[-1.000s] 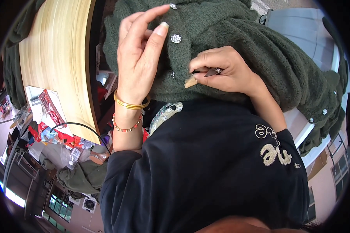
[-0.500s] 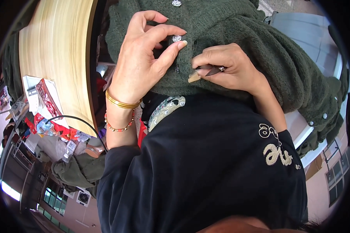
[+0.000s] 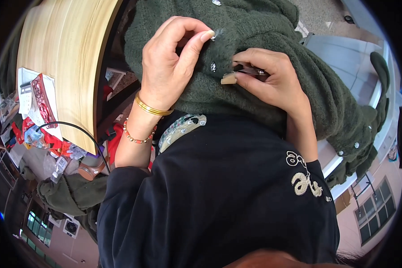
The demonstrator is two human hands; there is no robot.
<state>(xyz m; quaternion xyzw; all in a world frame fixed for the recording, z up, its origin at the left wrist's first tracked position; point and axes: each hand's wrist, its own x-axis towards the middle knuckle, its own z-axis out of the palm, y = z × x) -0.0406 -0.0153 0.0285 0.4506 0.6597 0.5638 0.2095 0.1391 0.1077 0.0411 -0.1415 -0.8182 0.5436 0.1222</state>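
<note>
Presently, the dark green knit garment (image 3: 263,31) lies spread before the person's black top (image 3: 219,187), beneath both hands, its folds running off to the right. The left hand (image 3: 172,58) pinches it between thumb and forefinger, at a glittering button (image 3: 213,39). The right hand (image 3: 272,76) grasps a dark tool (image 3: 253,70) with a tan end, near a second button (image 3: 213,67). Progress: both buttons sit on the knit and appear attached, as do further buttons (image 3: 357,145) at right; how firmly cannot be told. How many are left to handle is likewise not determinable. Papers (image 3: 26,97) lie on the wooden tabletop (image 3: 71,53).
</note>
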